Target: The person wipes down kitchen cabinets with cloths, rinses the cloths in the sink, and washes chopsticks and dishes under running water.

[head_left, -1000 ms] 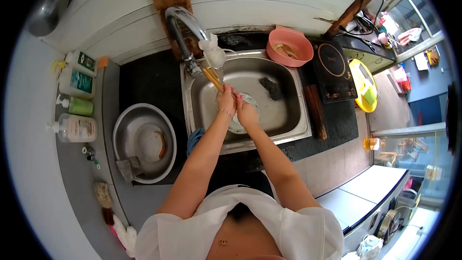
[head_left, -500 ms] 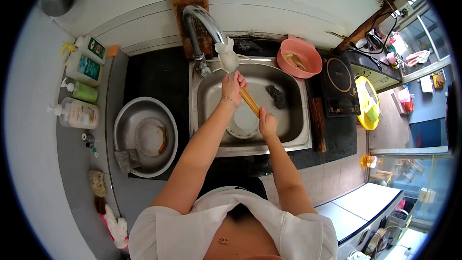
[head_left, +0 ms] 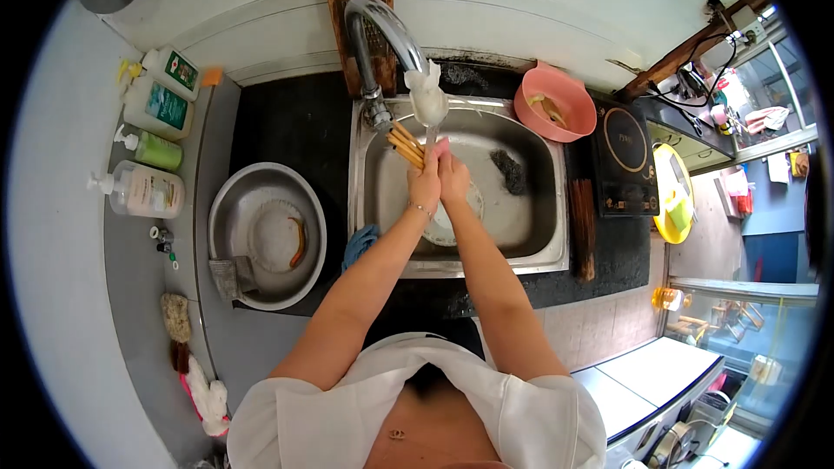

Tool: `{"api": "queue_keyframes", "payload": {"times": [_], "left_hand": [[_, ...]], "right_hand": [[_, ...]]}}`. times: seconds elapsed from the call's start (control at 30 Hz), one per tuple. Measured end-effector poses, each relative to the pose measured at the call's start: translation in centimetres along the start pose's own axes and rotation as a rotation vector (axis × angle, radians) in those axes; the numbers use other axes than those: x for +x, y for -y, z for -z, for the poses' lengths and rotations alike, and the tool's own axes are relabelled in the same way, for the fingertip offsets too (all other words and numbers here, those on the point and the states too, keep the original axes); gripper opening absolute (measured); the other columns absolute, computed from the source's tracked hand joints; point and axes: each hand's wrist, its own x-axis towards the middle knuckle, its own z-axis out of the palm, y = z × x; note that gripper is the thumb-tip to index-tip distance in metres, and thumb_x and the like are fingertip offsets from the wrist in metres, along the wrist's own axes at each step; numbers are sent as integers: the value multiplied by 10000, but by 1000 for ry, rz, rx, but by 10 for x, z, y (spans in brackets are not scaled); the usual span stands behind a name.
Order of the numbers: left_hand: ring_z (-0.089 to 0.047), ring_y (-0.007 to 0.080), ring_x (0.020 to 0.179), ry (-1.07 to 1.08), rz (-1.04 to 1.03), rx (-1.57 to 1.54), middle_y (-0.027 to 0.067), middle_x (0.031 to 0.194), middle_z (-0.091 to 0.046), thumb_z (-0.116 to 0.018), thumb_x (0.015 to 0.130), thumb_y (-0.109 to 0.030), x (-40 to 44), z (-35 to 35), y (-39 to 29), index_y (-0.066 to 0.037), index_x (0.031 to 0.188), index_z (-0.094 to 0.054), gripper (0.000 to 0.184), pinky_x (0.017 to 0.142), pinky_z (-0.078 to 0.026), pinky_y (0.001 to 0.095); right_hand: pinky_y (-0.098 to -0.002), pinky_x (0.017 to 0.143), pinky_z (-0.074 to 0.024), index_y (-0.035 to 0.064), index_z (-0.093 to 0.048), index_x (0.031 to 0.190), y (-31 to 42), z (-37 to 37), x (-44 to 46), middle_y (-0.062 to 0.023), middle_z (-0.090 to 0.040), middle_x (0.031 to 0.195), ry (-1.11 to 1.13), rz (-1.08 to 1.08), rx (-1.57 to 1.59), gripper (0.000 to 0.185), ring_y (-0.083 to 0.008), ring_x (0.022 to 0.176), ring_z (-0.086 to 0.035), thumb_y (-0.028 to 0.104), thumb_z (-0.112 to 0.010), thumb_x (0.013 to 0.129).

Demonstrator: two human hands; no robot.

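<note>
A bundle of wooden chopsticks sticks out to the upper left from my left hand, which is closed round it. My right hand is pressed against the left one, fingers closed at the bundle's lower end. Both hands are over the metal sink, just under the faucet, whose spout has a white cloth or bag tied on it. Water runs down at the hands. Below them a plate lies in the sink, partly hidden. A dark scouring pad is at the sink's right.
A metal basin stands left of the sink, a blue cloth at the sink's left edge. Right of it are a pink basin, a brush of thin sticks and an induction cooker. Soap bottles line the left ledge.
The chopsticks went from slanting down between my separated hands to pointing up left. My right hand has moved up and left to join my left hand. The view has shifted slightly.
</note>
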Motion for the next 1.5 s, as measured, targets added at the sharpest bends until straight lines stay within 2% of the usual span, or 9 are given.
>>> {"api": "queue_keyframes", "payload": {"times": [0.13,0.43,0.53,0.63,0.73,0.93,1.17,1.27,1.5], "left_hand": [[-528,154,896,-13,-64,245,125,996,-571,-334,902,-342,5,8,-21,12,846,-486,389,827,-390,257],[-513,143,838,-53,-195,-34,95,899,-571,-383,895,-298,6,18,-46,-21,839,-468,295,816,-377,273],[-514,142,860,-1,-324,-54,110,941,-579,-386,895,-288,15,15,-52,-16,843,-473,290,821,-373,271],[-501,152,861,-27,-265,-22,109,977,-554,-419,885,-262,4,11,-46,-31,838,-460,240,850,-367,288],[-489,172,949,40,-159,-55,117,1058,-537,-429,881,-252,-2,14,-21,-25,878,-478,232,883,-359,304],[-492,182,965,41,-122,119,118,1093,-537,-433,880,-242,-25,5,23,-16,901,-507,239,888,-363,295],[-521,155,899,126,76,355,99,1039,-559,-440,874,-256,-9,8,39,-18,863,-512,248,796,-412,287],[-547,162,821,162,149,182,102,959,-575,-431,876,-269,0,0,22,-16,840,-505,266,751,-429,290],[-502,147,652,65,45,-61,21,696,-470,-481,854,-284,7,-14,-6,-60,778,-458,238,697,-445,283]], "right_hand": [[-451,537,-381,10,-573,644,0,-12,0,-224,-528,607,-19,153,147,469,-399,577,-513,366,-344,848],[-397,568,-397,-14,-575,681,-60,-5,-4,-178,-540,569,100,-144,66,499,-312,572,-541,393,-351,864],[-363,635,-408,11,-561,878,-90,-11,-2,-116,-572,704,288,-375,1350,453,-246,677,-541,399,-329,882],[-334,696,-403,53,-507,980,-28,-5,-5,-78,-556,846,207,-509,1428,403,-229,776,-521,393,-308,894],[-334,689,-411,37,-512,951,-16,-12,-4,-103,-546,911,233,-448,1433,394,-231,805,-517,372,-312,895],[-339,629,-423,9,-571,799,-34,-9,-6,-112,-594,735,26,40,122,327,-231,670,-548,266,-371,834],[-329,516,-397,-9,-573,770,-28,-2,-11,-102,-553,610,-110,-626,909,247,-197,597,-522,204,-450,786],[-257,352,-316,49,-548,713,-36,2,-6,-49,-487,553,-66,-701,758,198,-123,412,-425,187,-434,797],[-246,305,-225,70,-506,707,-99,14,-17,3,-343,460,-110,-733,782,199,-100,320,-297,218,-414,803]]}}
